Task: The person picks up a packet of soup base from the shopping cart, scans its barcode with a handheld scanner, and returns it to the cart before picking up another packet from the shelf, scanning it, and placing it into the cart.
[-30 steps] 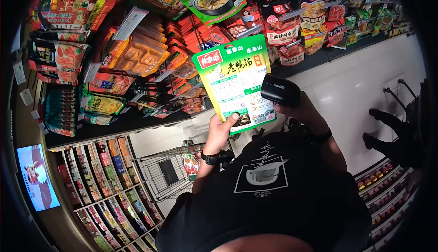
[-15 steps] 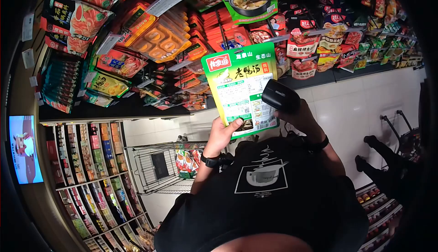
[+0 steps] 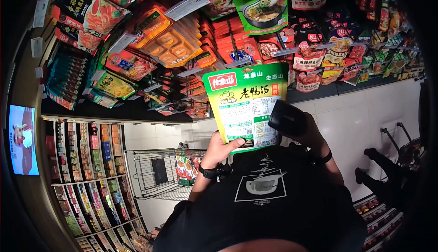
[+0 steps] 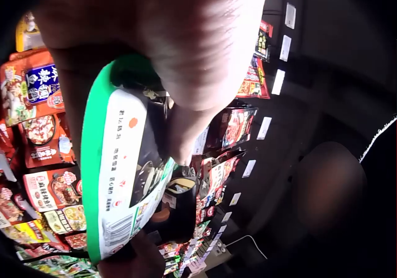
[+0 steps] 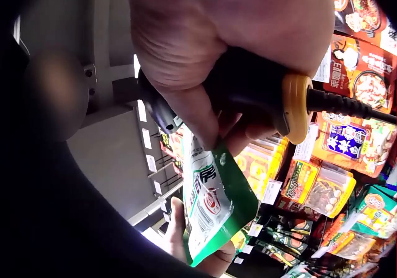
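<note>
A green and yellow soup seasoning pouch (image 3: 237,115) is held up in front of the chest, its printed back towards the head camera. My left hand (image 3: 219,150) grips its lower left corner, the thumb lying over the printed face. In my right hand (image 3: 315,138) is a black handheld barcode scanner (image 3: 288,118), its head overlapping the pouch's right side. The right wrist view shows the scanner's yellow end ring (image 5: 298,107) and black cable (image 5: 341,104). There, the right fingertips are right at the pouch's green edge (image 5: 239,197).
Hanging packets of sauces and seasonings (image 3: 173,42) crowd the shelf ahead, with price tags (image 3: 189,4) sticking out. A wire shopping cart (image 3: 153,170) holding packets stands at lower left, by shelves of boxed goods (image 3: 91,151). Another person's legs (image 3: 383,165) are at right.
The head view has shifted, so the shelf goods appear farther right and lower. The pouch and scanner sit lower in view; both hands keep their hold.
</note>
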Available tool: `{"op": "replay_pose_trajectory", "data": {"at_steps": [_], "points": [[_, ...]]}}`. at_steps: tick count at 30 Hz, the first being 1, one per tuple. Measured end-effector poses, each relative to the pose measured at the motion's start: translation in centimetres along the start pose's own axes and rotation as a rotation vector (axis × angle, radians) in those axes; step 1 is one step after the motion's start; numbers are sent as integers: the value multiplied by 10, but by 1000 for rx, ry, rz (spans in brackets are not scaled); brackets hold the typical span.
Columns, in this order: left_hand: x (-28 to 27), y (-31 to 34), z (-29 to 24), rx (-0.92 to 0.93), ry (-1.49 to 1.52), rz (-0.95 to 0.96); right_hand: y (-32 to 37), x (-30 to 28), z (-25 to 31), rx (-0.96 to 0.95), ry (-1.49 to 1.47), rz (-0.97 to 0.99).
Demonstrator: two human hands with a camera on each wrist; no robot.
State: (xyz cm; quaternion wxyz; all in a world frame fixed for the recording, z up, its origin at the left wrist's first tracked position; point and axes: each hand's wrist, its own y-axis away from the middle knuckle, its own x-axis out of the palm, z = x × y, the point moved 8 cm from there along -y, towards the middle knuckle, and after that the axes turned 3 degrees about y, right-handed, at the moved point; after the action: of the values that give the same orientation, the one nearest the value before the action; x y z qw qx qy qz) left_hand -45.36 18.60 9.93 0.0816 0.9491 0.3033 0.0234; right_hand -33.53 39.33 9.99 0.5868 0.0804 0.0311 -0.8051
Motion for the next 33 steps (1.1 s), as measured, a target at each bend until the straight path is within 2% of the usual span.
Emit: {"op": "replay_pose_trajectory", "data": {"at_steps": [4,12,15,22,28,33], "points": [[-2,10,-9,18,6,-26,6,3,18,-95,-142,84],[-7,28,-20,73,-25,-1,13,11,24,-33,-175,169],[-11,34,-21,68,87,-20,12,14,31,-52,-173,156],[-16,42,-29,147,94,-24,9,19,26,-56,-120,171],[-25,48,-30,172,115,-61,4,33,34,-220,-63,223],[-32,58,-25,180,124,-84,-2,42,35,-194,-198,201]]}}
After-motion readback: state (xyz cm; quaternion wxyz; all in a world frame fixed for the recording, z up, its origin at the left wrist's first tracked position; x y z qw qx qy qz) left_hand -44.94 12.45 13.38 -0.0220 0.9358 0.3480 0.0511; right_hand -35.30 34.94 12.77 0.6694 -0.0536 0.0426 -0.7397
